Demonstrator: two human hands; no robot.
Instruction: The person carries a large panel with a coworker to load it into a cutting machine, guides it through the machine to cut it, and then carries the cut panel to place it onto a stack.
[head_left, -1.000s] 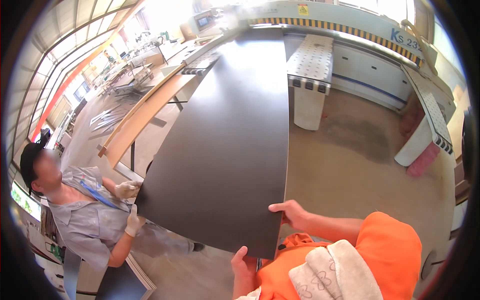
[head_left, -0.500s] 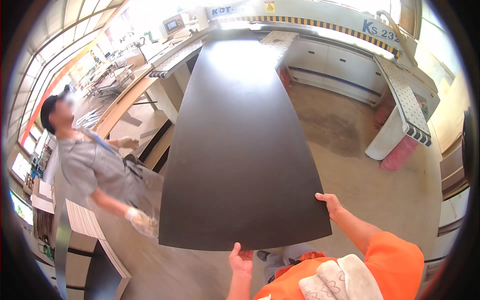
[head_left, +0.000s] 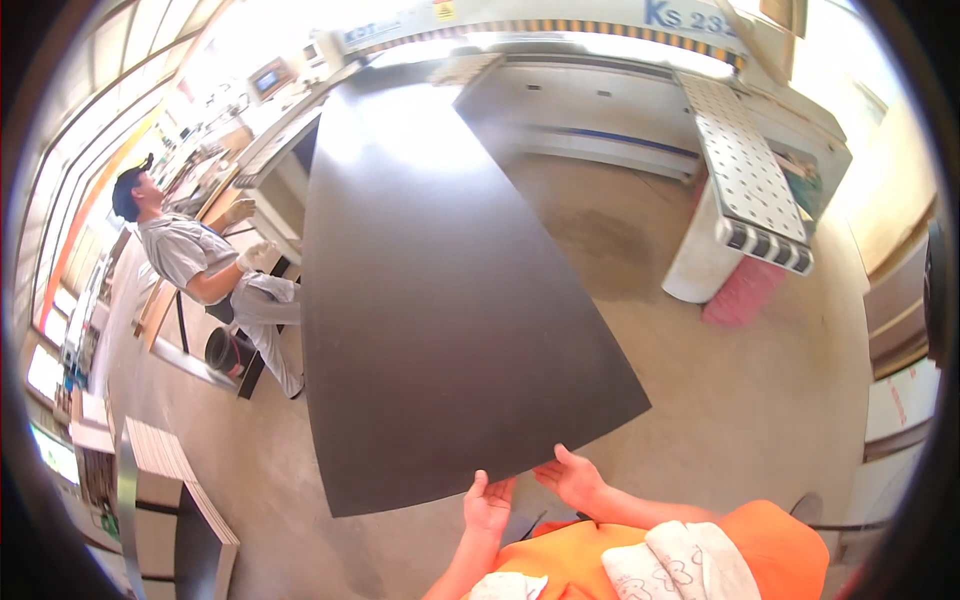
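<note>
A large dark board (head_left: 450, 320) stretches away from me, its far end resting at the big white machine. My left hand (head_left: 488, 505) grips the near edge, thumb on top and fingers underneath. Close beside it on the right, my right hand (head_left: 572, 478) holds the same edge in the same way, its fingers partly hidden below the board. Light glares off the far part of the board's surface.
The machine (head_left: 600, 100) spans the back, with a perforated support table (head_left: 735, 160) jutting out at right. A co-worker (head_left: 215, 265) in grey with gloves stands left of the board. Stacked panels (head_left: 165, 500) stand at lower left, and a dark bucket (head_left: 228, 350) sits near the co-worker.
My right hand has moved from the board's right side edge to the near edge, beside my left. The board now slants more across the view. The co-worker has moved farther off.
</note>
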